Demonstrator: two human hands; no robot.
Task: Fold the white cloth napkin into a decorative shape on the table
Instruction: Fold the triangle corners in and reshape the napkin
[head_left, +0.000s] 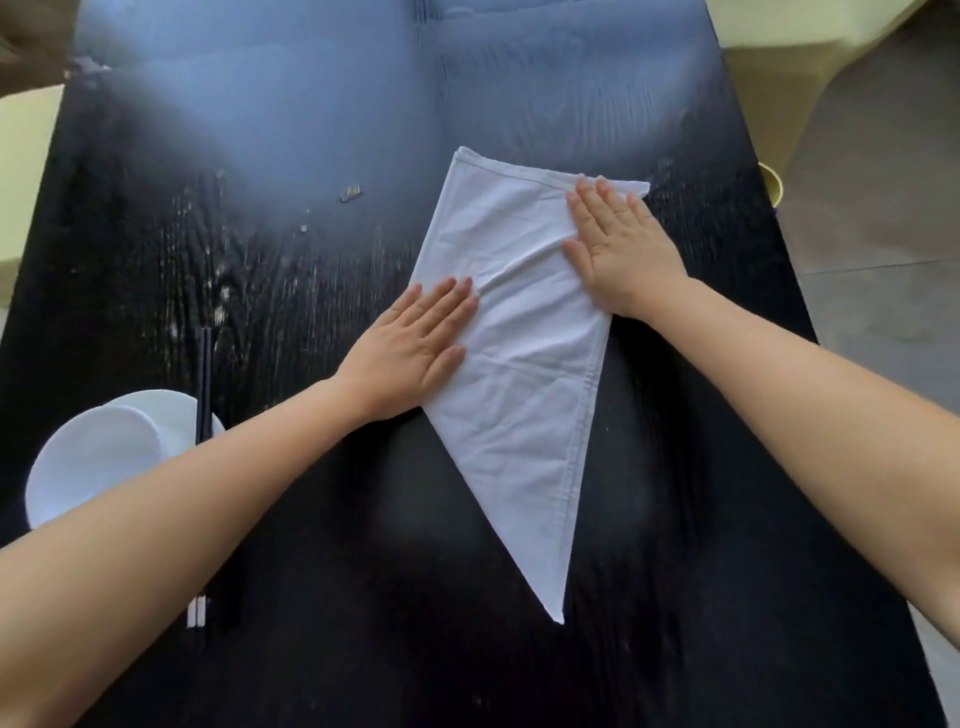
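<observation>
On glossy black table (311, 571), flat left hand (415, 353) and right hand (621, 244) press creased triangular napkin (519, 405).

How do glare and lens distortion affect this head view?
Head view: broad bluish glare washes out the far half of the black table; wide-angle distortion bows its edges; the white napkin, left hand and right hand are sharp and evenly lit.

Napkin (519, 395) centre; bowl (93, 462), chopsticks (206, 374), perhaps plate (176, 415), left

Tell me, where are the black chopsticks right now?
In the head view, the chopsticks lie on the left of the table, just right of the white bowl and plate, crossed by the left forearm.
</observation>
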